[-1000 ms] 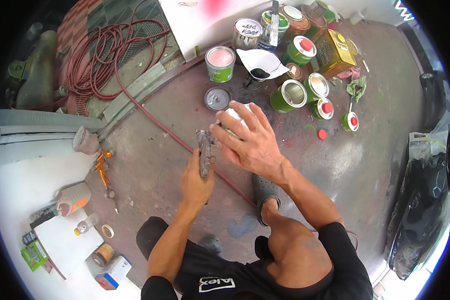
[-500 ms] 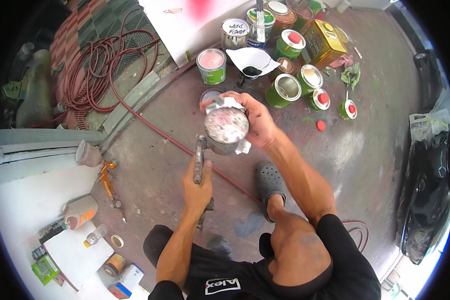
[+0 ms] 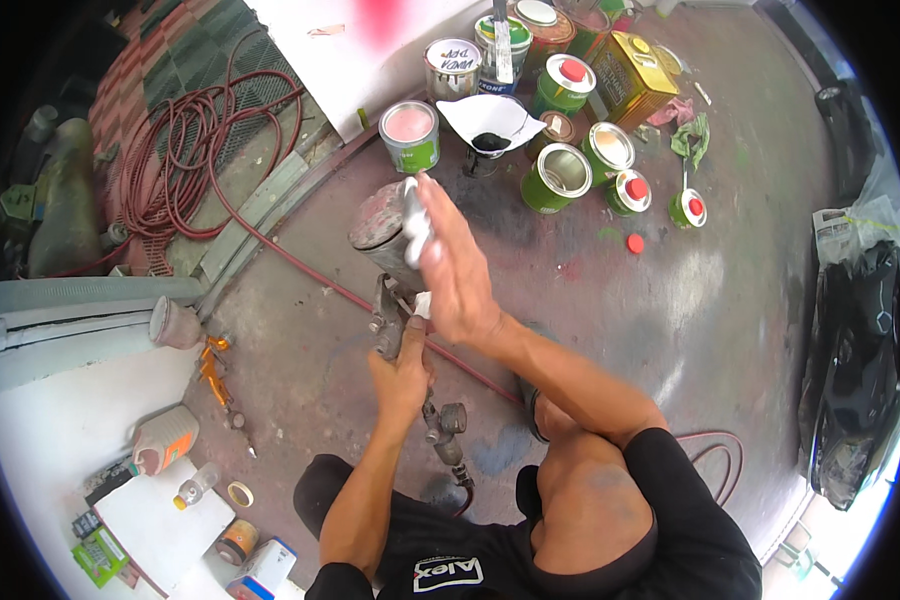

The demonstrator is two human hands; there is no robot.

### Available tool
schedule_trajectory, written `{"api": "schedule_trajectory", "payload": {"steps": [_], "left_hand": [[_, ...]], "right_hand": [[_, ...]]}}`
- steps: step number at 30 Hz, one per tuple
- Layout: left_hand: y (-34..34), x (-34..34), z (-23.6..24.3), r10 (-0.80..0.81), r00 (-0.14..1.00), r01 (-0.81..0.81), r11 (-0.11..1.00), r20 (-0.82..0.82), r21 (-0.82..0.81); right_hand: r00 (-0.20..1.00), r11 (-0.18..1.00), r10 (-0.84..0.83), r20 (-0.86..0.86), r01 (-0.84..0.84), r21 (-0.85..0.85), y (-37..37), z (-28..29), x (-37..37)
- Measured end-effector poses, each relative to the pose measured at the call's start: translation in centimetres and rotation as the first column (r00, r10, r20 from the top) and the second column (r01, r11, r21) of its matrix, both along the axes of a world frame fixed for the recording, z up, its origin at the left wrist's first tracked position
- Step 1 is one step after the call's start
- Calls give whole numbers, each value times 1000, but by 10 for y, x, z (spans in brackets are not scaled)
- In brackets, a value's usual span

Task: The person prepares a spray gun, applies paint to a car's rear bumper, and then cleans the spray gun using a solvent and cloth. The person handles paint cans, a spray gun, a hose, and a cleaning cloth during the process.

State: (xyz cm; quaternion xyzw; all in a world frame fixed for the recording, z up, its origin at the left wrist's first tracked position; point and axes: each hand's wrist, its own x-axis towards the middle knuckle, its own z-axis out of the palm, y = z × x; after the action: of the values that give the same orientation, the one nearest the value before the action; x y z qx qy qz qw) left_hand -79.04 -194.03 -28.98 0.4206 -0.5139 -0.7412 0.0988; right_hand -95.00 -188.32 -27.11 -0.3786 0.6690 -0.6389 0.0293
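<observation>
My left hand (image 3: 400, 368) is closed around a grey metal spray gun (image 3: 385, 315), with a fitting (image 3: 447, 430) and a hose below it. Just above the gun is its paint-spattered cylindrical cup (image 3: 375, 222), tilted, with a mottled lid. My right hand (image 3: 455, 270) grips the cup's right side with a crumpled white cloth or paper (image 3: 416, 222), fingers pressed together and partly hidden. Whether the cup is seated on the gun is unclear.
Several paint cans (image 3: 555, 180) and a yellow tin (image 3: 642, 80) stand beyond my hands. A red hose (image 3: 320, 275) crosses the floor. An orange spray gun (image 3: 210, 370) and bottles (image 3: 165, 440) lie at left; a black car part (image 3: 845, 380) is at right.
The cup has shifted left and tipped onto its side angle, with my right hand turning edge-on beside it. The gun in my left hand has tilted, exposing the fitting below.
</observation>
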Motion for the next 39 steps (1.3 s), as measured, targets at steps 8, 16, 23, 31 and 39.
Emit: {"api": "schedule_trajectory", "payload": {"steps": [8, 16, 23, 31, 39], "left_hand": [[0, 12, -12, -19, 1000, 20, 995, 10, -98], [-18, 18, -25, -22, 999, 31, 937, 30, -348], [-18, 20, -41, -89, 994, 108, 836, 62, -537], [2, 33, -50, -242, 933, 359, 585, 266, -727], [15, 36, -58, -431, 815, 567, 451, 387, -690]], "right_hand": [[519, 999, -21, 855, 33, 5, 8, -23, 23], [229, 995, 48, 972, 79, -68, 87, -63, -3], [-106, 998, -28, 994, -58, 22, 167, -130, 7], [996, 829, -3, 91, -48, 558, 139, 52, -20], [970, 614, 241, 39, -183, 768, 159, 32, -26]]}}
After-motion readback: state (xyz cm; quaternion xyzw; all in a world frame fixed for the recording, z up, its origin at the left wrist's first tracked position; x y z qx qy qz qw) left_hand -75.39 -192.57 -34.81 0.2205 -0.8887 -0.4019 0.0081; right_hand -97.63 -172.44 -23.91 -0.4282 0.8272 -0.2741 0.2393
